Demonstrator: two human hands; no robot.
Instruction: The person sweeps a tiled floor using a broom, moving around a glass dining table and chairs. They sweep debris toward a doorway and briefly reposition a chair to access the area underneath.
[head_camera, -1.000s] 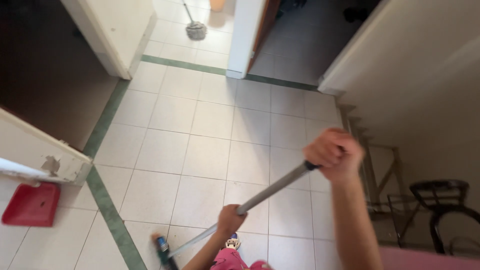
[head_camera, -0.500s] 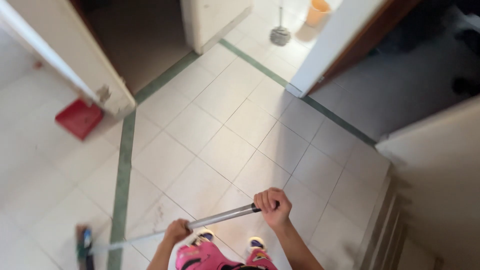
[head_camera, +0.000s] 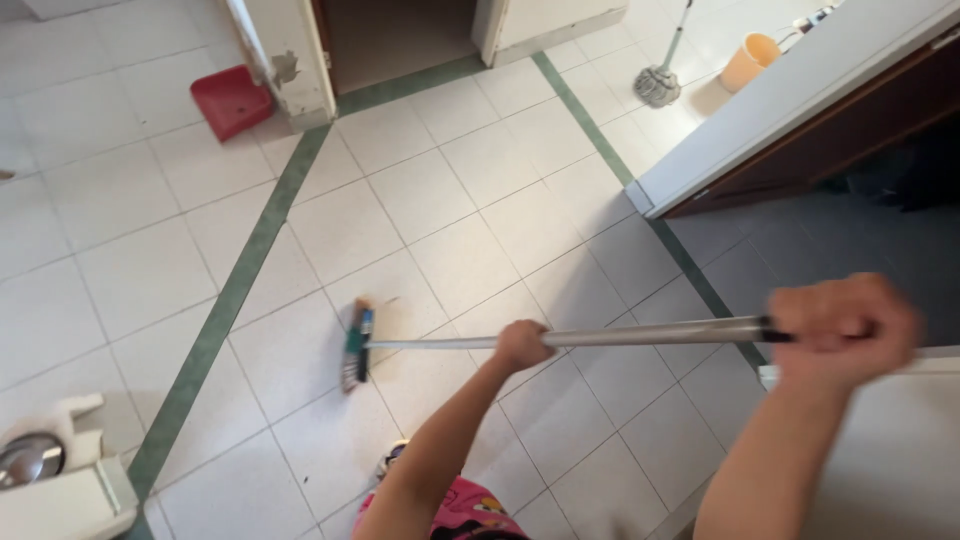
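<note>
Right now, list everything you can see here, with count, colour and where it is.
broom: 1, dark head with silver handle, head on the floor at lower centre-left, handle running right
dustpan: 1, red, on the floor by the door frame, top left
mop: 1, grey head, thin pole, standing on the floor at top right
bucket: 1, orange, beside the mop, top right
door frame: 1, white, chipped, top centre-left
floor: white tiles with green strips, throughout
metal bowl: 1, silver, bottom left edge
left hand: 1, gripping the handle midway
right hand: 1, blurred, gripping the handle's end at right
</note>
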